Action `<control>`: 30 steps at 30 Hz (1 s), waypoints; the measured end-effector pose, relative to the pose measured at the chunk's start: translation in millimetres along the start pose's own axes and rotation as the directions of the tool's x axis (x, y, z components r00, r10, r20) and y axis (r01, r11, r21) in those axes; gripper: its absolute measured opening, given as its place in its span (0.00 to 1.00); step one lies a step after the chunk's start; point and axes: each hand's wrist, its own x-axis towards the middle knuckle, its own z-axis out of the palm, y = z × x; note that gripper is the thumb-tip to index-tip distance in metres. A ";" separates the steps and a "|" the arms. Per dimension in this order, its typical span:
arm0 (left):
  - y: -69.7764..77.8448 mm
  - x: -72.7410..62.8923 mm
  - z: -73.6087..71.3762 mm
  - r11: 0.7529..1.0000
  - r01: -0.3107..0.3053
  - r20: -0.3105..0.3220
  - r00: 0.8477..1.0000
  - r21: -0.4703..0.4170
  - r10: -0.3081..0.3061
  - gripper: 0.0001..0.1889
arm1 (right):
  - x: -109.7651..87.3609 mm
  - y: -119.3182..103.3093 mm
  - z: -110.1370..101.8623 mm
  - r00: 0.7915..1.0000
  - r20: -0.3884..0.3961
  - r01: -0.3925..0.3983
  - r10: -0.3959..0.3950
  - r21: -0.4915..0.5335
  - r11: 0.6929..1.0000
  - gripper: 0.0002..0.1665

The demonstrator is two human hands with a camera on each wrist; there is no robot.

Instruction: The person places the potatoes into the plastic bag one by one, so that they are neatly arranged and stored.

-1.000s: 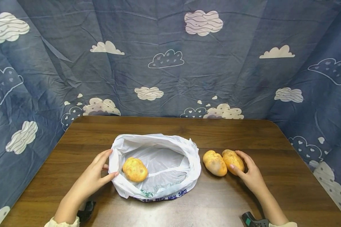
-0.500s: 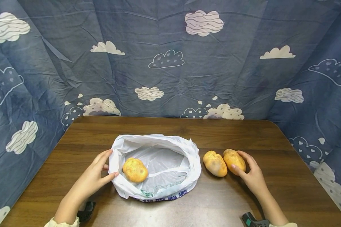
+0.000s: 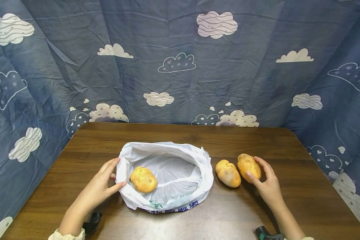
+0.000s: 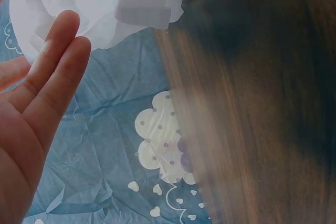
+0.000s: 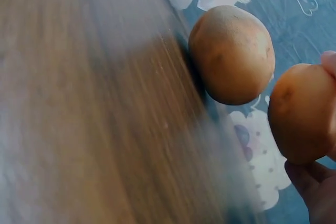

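Observation:
A white plastic bag stands with its mouth wide on the table, one potato inside near its left wall. At the bag's left rim, my left hand holds the side between thumb and index finger; its other fingers are extended in the left wrist view, close to the white plastic. My right hand grips another potato between thumb and fingers, slightly above the table. A third potato lies between that one and the bag; it also appears in the right wrist view, beside the gripped potato.
The brown wooden table has rounded far corners. A blue cloth with printed clouds hangs behind it and along both sides. Dark wrist devices show at both forearms.
My right hand has raised its potato a little and moved it slightly right, away from the potato lying beside it. The left hand and the bag stay in place.

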 end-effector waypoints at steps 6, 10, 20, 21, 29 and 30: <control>-1.8 0.4 0.2 1.000 0.007 0.013 1.000 0.013 -0.007 0.39 | 2.3 -14.5 3.0 0.999 -0.017 0.034 -0.033 0.106 0.994 0.33; -2.3 0.4 0.3 1.000 0.011 0.017 1.000 0.015 -0.012 0.39 | 5.0 -21.1 6.8 0.998 -0.006 0.066 -0.065 0.122 0.990 0.35; 0.3 1.1 -0.4 1.000 0.023 0.026 0.999 0.011 -0.023 0.39 | 11.4 -40.9 18.6 0.978 0.031 0.203 -0.208 0.119 0.972 0.38; 0.5 1.2 -0.5 1.000 0.023 0.027 0.999 0.011 -0.023 0.39 | 11.8 -42.9 20.1 0.975 0.031 0.213 -0.218 0.122 0.969 0.38; 1.5 0.8 -1.1 1.000 0.026 0.018 0.999 0.011 -0.026 0.38 | 16.4 -61.5 34.3 0.958 0.050 0.270 -0.281 0.161 0.949 0.39; 1.6 0.4 -1.1 0.999 0.031 0.020 0.999 0.008 -0.032 0.38 | 16.8 -63.6 36.4 0.956 0.054 0.276 -0.289 0.166 0.947 0.39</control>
